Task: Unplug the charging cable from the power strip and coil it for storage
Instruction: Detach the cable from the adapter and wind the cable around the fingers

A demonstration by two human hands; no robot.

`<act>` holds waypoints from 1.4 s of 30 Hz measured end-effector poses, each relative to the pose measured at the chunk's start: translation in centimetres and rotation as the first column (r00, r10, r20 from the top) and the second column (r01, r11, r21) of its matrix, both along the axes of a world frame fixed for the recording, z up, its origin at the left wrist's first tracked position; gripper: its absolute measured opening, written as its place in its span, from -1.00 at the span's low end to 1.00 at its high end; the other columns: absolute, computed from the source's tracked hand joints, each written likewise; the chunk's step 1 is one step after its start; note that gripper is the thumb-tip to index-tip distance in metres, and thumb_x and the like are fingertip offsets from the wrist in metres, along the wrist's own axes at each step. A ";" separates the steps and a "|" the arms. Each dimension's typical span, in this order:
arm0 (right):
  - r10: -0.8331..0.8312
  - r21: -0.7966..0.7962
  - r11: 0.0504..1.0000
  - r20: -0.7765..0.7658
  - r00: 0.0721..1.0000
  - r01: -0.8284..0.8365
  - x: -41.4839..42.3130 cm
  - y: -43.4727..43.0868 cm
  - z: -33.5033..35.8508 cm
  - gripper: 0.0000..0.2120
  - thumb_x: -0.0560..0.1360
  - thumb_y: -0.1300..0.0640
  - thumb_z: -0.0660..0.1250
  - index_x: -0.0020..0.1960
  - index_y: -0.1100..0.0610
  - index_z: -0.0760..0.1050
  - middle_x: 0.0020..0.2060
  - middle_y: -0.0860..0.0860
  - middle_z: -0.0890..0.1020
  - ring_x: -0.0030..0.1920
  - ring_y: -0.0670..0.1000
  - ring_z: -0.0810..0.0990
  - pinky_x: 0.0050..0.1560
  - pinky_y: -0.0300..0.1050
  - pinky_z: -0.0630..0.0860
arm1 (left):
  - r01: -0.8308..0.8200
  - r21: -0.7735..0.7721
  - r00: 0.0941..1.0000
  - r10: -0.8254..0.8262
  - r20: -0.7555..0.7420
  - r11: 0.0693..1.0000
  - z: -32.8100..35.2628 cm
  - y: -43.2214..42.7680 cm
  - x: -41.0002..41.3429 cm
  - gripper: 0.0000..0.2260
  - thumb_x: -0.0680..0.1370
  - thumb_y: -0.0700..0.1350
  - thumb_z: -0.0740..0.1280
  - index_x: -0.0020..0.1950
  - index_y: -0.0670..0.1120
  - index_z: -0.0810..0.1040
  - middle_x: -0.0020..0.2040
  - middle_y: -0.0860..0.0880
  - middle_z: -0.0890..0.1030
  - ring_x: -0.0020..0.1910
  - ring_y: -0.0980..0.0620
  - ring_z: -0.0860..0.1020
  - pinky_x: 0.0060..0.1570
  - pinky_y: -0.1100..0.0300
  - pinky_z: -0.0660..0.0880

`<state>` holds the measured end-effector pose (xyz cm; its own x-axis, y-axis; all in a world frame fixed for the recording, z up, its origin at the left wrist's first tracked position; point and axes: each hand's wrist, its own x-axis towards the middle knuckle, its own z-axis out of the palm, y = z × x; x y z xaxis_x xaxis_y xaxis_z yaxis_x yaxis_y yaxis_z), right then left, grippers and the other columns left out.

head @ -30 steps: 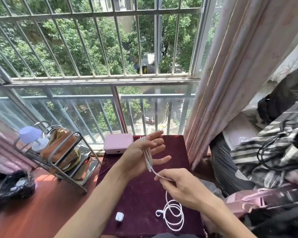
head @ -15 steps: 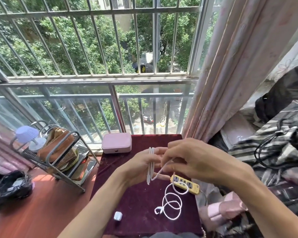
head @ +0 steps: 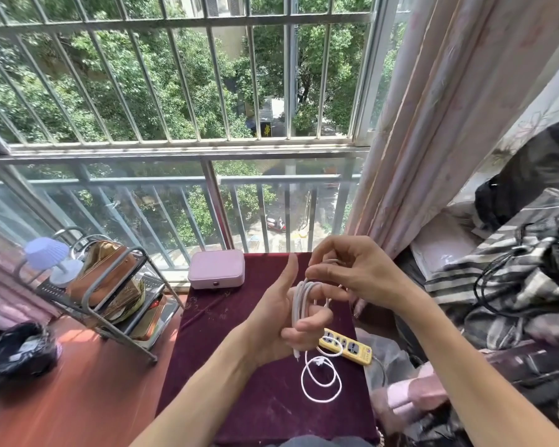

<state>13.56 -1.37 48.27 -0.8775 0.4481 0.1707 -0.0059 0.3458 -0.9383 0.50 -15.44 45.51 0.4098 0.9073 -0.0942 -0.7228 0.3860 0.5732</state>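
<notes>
A white charging cable (head: 299, 301) is wound in several loops around the fingers of my left hand (head: 279, 321), which is held upright above the maroon cloth (head: 239, 382). My right hand (head: 355, 272) pinches the cable at the top of the loops, just right of my left hand. The cable's loose tail (head: 320, 380) hangs down and lies in two rings on the cloth. A yellow power strip (head: 347, 346) rests on the cloth's right side, partly behind my left fingers. No plug sits in its visible sockets.
A pink case (head: 216, 268) lies at the cloth's far edge by the window bars. A metal rack (head: 110, 285) with bags and a small lavender lamp (head: 47, 253) stands left. Curtain (head: 433, 124) and piled clothes with black cords (head: 513, 279) crowd the right.
My right hand rose from below my left hand to the top of the loops, adding cable turns. The tail on the cloth got shorter. The small white adapter left view.
</notes>
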 end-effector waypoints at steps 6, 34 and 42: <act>-0.116 -0.070 0.991 -0.042 0.992 0.113 0.1 0.3 -1.5 -0.76 0.54 -0.10 0.45 -0.05 0.07 0.71 -0.25 0.38 0.62 -0.25 0.08 0.55 -0.17 0.05 0.46 | -0.044 0.021 0.999 0.044 -0.007 0.999 0.8 0.2 0.2 -0.57 0.68 0.15 0.13 0.11 -0.20 0.54 -0.56 0.04 0.19 -0.67 0.14 0.14 -0.66 0.30 0.05; -0.137 0.349 0.936 0.453 0.881 -0.034 1.5 -6.9 -6.8 -0.81 0.70 -0.04 0.27 0.24 -0.12 0.61 0.00 -0.16 0.75 -0.01 -0.11 0.66 0.04 -0.05 0.54 | -0.567 -0.142 0.822 0.547 -0.154 0.812 -0.6 1.3 -2.4 -0.53 0.60 -0.42 0.21 0.52 -0.33 0.28 0.26 -0.23 0.67 0.06 -0.11 0.73 -0.18 0.15 0.68; -0.051 0.449 0.876 0.449 0.892 -0.176 2.8 -7.0 -2.8 -0.74 0.62 -0.16 0.33 -0.01 0.00 0.64 -0.27 -0.12 0.62 -0.17 -0.06 0.58 -0.13 -0.09 0.52 | -0.594 -0.183 0.791 0.528 -0.309 0.783 -2.1 0.7 -3.6 -0.58 0.63 -0.35 0.26 0.49 -0.26 0.31 0.11 -0.24 0.73 0.01 -0.14 0.74 -0.05 -0.17 0.68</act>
<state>16.31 -8.37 45.52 -0.9328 0.3551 -0.0607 0.3240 0.7532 -0.5725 -3.06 -14.79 43.38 -0.2287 0.8962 -0.3801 -0.7179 0.1085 0.6877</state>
